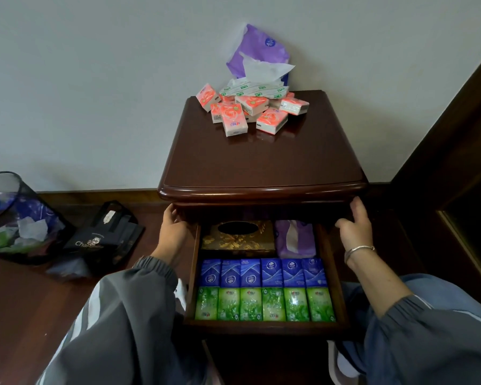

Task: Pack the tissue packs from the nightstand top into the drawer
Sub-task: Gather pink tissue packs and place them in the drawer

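A plain pale wall (pixel 95 79) fills the far side, with dark skirting (pixel 95 193) at its foot and a dark wood floor (pixel 25 315) below. On the left floor stand a mesh bin (pixel 9 212) and a black bag (pixel 106 240). At the right rises a dark wooden panel (pixel 456 176), perhaps a bed frame.

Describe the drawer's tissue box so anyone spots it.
Dark wooden nightstand by the wall, drawer open. At the drawer's back left, behind the blue packs, sits the tissue box: the only gold-patterned one, with an oval top slot.

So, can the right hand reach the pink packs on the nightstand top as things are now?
Probably yes. The right hand holds nothing and sits at the front right edge of the nightstand; the wood between it and the pink packs is bare.
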The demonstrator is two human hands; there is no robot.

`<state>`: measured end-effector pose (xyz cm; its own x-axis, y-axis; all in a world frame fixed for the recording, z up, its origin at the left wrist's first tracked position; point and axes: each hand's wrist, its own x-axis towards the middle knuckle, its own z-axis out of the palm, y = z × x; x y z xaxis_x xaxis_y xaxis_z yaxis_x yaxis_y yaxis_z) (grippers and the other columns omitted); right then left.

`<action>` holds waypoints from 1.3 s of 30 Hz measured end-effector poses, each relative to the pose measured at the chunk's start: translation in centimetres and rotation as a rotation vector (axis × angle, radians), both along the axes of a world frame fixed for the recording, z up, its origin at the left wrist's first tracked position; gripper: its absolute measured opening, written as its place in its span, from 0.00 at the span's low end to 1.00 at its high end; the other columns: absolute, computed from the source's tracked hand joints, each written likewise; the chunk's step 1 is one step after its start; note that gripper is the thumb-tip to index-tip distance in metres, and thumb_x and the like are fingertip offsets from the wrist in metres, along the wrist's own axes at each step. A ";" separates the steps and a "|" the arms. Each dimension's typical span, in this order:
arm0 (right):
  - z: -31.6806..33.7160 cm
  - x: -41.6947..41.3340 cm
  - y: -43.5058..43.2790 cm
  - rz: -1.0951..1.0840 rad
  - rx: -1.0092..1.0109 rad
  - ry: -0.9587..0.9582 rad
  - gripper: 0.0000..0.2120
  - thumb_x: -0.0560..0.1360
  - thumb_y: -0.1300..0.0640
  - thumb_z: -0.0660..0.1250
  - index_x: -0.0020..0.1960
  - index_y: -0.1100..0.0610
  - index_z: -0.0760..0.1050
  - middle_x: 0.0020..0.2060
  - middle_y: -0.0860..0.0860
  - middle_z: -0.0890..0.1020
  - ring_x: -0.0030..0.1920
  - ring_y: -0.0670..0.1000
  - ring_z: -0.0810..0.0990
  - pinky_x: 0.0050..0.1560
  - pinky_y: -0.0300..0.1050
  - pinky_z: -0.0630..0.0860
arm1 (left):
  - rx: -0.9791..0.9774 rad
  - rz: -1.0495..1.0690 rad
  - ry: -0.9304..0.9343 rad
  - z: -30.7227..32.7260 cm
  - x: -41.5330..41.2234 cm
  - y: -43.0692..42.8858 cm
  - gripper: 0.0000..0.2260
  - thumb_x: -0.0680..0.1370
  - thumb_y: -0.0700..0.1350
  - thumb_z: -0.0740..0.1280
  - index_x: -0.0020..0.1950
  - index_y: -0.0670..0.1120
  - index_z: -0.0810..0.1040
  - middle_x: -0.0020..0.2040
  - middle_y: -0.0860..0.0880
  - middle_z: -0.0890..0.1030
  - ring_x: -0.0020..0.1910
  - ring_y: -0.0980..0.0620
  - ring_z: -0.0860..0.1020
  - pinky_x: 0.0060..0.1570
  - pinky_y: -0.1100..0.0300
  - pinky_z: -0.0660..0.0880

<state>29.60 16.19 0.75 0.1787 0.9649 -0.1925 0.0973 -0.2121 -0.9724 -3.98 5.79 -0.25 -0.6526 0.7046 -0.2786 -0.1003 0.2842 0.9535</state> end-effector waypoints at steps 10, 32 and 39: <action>3.1 5.6 -2.1 0.150 -0.126 -0.055 0.25 0.73 0.72 0.58 0.67 0.58 0.70 0.65 0.56 0.75 0.64 0.53 0.72 0.57 0.42 0.67 | -0.287 -0.172 -0.073 2.8 -2.4 -4.3 0.14 0.77 0.53 0.60 0.60 0.51 0.75 0.58 0.51 0.79 0.54 0.52 0.76 0.52 0.52 0.67; 7.1 12.4 -13.8 0.335 -0.428 -0.220 0.10 0.73 0.59 0.70 0.46 0.67 0.77 0.47 0.64 0.82 0.49 0.58 0.82 0.51 0.47 0.77 | -0.536 -0.373 -0.050 3.4 -0.5 -17.8 0.19 0.78 0.55 0.65 0.57 0.39 0.76 0.32 0.48 0.73 0.34 0.47 0.71 0.42 0.53 0.76; 8.1 12.1 -14.3 0.410 -0.423 -0.366 0.12 0.73 0.58 0.70 0.47 0.69 0.78 0.43 0.61 0.82 0.44 0.56 0.81 0.46 0.46 0.76 | -0.578 -0.358 0.005 3.9 -0.3 -18.0 0.19 0.79 0.55 0.63 0.56 0.39 0.77 0.34 0.47 0.74 0.32 0.50 0.72 0.31 0.61 0.68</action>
<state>41.66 1.87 8.90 -0.0592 0.8239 -0.5637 0.5567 -0.4414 -0.7037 -4.31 -12.24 3.65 -0.4090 0.6163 -0.6730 0.0984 0.7630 0.6389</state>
